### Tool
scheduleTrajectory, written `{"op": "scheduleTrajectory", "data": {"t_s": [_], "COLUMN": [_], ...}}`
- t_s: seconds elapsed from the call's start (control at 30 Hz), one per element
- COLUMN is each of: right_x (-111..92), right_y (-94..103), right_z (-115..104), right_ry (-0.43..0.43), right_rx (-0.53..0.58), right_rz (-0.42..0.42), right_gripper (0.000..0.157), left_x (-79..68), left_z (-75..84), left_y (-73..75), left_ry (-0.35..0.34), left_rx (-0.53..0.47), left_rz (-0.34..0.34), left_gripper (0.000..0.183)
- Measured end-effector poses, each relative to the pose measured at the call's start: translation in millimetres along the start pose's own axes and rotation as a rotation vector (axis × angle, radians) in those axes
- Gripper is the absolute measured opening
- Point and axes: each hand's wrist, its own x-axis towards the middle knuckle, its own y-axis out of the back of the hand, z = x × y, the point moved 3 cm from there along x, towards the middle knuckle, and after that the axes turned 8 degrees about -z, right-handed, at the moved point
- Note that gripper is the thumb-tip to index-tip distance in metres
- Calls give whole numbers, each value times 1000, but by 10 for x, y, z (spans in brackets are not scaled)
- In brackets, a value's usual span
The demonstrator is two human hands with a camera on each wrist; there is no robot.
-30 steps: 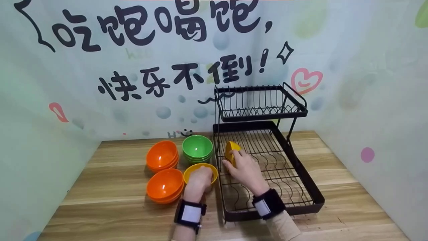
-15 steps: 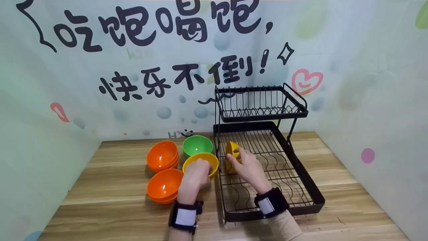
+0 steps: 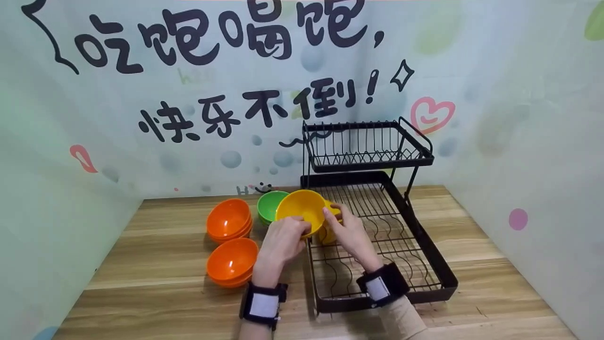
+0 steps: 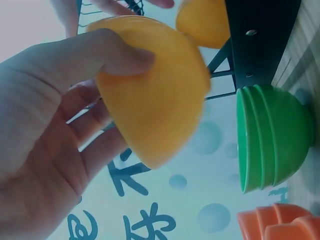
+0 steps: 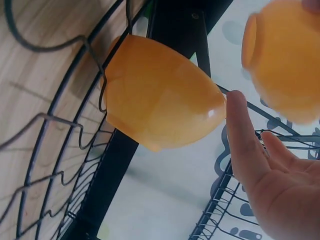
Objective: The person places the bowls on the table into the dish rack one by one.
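A: Left hand (image 3: 283,238)?
B: Grip pinching a tilted yellow bowl (image 3: 299,203), thumb outside — aloft at the rack's (image 3: 429,295) left edge.
A: Right hand (image 3: 351,236)?
B: Fingers extended by a 2nd yellow bowl (image 5: 160,95), sideways in the rack — contact unclear.
A: Tabletop (image 3: 155,257)?
B: 3 nested green bowls (image 4: 272,137), 2 orange stacks (image 3: 231,259).

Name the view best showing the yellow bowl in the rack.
Right wrist: the yellow bowl appears nearly whole. In the head view, the held bowl and right hand hide most of it; the left wrist view cuts part off.
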Motion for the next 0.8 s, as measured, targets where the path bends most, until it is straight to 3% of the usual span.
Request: {"op": "scheduleTrajectory", "data": {"t_s": [0.13, 0.37, 0.6, 0.8], "right_x": [11, 37, 56, 57], "right_y": [1, 20, 58, 110], "right_z": [34, 57, 82, 82], "right_ry": [-38, -45, -53, -35], "right_rx": [120, 255, 413, 450], "right_rz": [-12, 7, -8, 51], "right_gripper": [49, 44, 46, 43], "left_x": [28, 78, 109, 128], "left_z": [40, 116, 164, 191], "left_y": [-41, -101, -147, -172], "left_ry": [-55, -101, -113, -109], "left_rx": [33, 43, 11, -29], "left_rz": [64, 56, 53, 105], "left_gripper": [16, 18, 16, 16]}}
